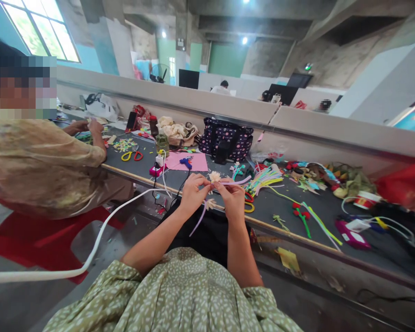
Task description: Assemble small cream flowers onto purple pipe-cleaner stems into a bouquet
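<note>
In the head view, the left hand and right hand were closed in fingertip pinches on a lilac pipe cleaner just before the table, its tail hanging toward seven o'clock. The cream flower head at twelve o'clock of the fingers could probably slip loose, being gripped by fingertips alone.

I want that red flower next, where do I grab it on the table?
Pinch the green stem from above: the red flower lies flat on the table, stem end nearest you, blossoms farther. Your right hand, now pinching the lilac pipe cleaner, is closest.
</note>
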`<act>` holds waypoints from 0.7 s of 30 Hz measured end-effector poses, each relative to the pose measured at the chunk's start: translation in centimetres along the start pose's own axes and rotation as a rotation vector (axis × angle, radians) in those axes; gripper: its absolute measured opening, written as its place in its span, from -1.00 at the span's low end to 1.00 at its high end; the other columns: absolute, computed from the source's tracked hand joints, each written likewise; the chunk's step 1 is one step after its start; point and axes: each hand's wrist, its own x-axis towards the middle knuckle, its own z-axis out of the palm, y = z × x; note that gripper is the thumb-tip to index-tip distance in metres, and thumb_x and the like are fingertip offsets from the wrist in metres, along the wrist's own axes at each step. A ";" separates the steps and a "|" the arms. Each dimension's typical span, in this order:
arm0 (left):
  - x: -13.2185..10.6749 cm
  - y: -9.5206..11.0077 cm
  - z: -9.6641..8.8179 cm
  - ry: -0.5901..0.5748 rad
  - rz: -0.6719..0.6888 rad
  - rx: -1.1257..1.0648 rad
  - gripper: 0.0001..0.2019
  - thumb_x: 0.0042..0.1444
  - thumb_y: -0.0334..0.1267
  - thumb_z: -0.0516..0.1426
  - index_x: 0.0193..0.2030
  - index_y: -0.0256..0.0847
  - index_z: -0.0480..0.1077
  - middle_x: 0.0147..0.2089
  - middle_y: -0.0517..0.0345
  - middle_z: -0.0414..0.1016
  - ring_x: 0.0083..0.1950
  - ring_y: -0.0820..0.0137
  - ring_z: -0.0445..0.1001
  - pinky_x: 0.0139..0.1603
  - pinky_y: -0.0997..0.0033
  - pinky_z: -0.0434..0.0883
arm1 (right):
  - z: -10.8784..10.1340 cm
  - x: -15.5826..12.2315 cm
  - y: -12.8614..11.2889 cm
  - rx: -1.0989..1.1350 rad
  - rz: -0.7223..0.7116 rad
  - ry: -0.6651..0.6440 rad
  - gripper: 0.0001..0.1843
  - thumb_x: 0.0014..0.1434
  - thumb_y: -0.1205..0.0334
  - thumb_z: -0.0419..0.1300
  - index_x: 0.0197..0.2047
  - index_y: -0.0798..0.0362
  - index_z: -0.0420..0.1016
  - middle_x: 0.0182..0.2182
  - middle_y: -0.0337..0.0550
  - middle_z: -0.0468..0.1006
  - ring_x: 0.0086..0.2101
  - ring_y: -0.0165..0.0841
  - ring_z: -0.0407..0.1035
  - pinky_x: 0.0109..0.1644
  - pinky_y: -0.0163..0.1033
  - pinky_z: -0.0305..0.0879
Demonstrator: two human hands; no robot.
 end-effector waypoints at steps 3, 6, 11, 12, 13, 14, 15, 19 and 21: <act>0.2 -0.3 -0.1 -0.034 -0.056 -0.143 -0.82 0.04 -0.21 0.20 -0.53 -0.20 0.43 -0.42 0.14 0.44 -0.25 0.34 0.36 -0.16 0.34 0.28 | -0.2 0.2 0.0 0.071 0.023 -0.015 -0.82 -0.03 0.12 0.31 -0.43 0.06 0.53 -0.42 -0.20 0.51 -0.35 -0.37 0.38 -0.25 -0.26 0.30; 0.2 -0.3 -0.1 -0.074 -0.159 -0.330 -0.82 0.00 -0.20 0.22 -0.53 -0.23 0.45 -0.43 0.15 0.40 -0.29 0.38 0.35 -0.19 0.37 0.28 | -0.2 0.4 -0.2 0.152 0.047 -0.037 -0.84 -0.04 0.13 0.31 -0.43 0.06 0.53 -0.42 -0.22 0.50 -0.37 -0.39 0.37 -0.26 -0.26 0.29; 0.2 0.1 -0.1 -0.202 -0.334 -0.740 -0.80 -0.05 -0.17 0.27 -0.47 -0.28 0.47 -0.41 0.16 0.39 -0.32 0.44 0.35 -0.20 0.43 0.28 | -0.3 0.4 -0.3 0.225 0.128 -0.052 -0.81 -0.07 0.12 0.33 -0.42 0.05 0.50 -0.45 -0.26 0.49 -0.40 -0.40 0.37 -0.23 -0.25 0.31; 0.2 0.1 -0.1 -0.220 -0.360 -0.801 -0.80 -0.07 -0.17 0.28 -0.47 -0.29 0.48 -0.40 0.15 0.40 -0.31 0.44 0.36 -0.19 0.44 0.28 | -0.3 0.4 -0.3 0.239 0.139 -0.056 -0.80 -0.07 0.12 0.33 -0.42 0.05 0.50 -0.44 -0.25 0.49 -0.39 -0.40 0.37 -0.22 -0.24 0.31; 0.2 0.1 -0.1 -0.235 -0.387 -0.857 -0.80 -0.09 -0.18 0.30 -0.47 -0.30 0.48 -0.39 0.15 0.41 -0.30 0.45 0.37 -0.19 0.45 0.28 | -0.4 0.4 -0.2 0.256 0.147 -0.063 -0.80 -0.08 0.12 0.34 -0.43 0.05 0.50 -0.44 -0.25 0.49 -0.39 -0.40 0.37 -0.21 -0.23 0.32; 0.2 0.0 -0.1 -0.254 -0.417 -0.908 -0.80 -0.12 -0.19 0.31 -0.48 -0.30 0.47 -0.39 0.15 0.42 -0.31 0.45 0.38 -0.20 0.46 0.28 | -0.4 0.4 -0.2 0.271 0.154 -0.073 -0.80 -0.08 0.12 0.34 -0.44 0.05 0.50 -0.44 -0.25 0.49 -0.40 -0.40 0.37 -0.21 -0.23 0.32; 0.1 -0.1 0.0 -0.276 -0.453 -0.955 -0.79 -0.14 -0.20 0.33 -0.48 -0.31 0.47 -0.38 0.15 0.43 -0.32 0.46 0.38 -0.22 0.47 0.29 | -0.4 0.4 -0.1 0.283 0.161 -0.084 -0.81 -0.09 0.13 0.34 -0.45 0.05 0.50 -0.45 -0.25 0.48 -0.40 -0.40 0.37 -0.21 -0.23 0.32; 0.0 -0.8 0.2 -0.342 -0.598 -1.069 -0.76 -0.21 -0.22 0.36 -0.46 -0.33 0.47 -0.40 0.14 0.45 -0.41 0.51 0.39 -0.34 0.51 0.27 | -0.4 0.4 -0.1 0.295 0.180 -0.108 -0.85 -0.08 0.17 0.34 -0.47 0.05 0.51 -0.45 -0.25 0.47 -0.41 -0.42 0.37 -0.22 -0.25 0.32; 0.0 -1.2 0.4 -0.346 -0.634 -1.059 -0.74 -0.21 -0.20 0.37 -0.44 -0.33 0.48 -0.41 0.14 0.47 -0.43 0.52 0.39 -0.36 0.51 0.27 | -0.4 0.5 -0.2 0.288 0.145 -0.099 -0.86 -0.06 0.18 0.34 -0.46 0.05 0.51 -0.44 -0.25 0.47 -0.40 -0.41 0.37 -0.22 -0.25 0.32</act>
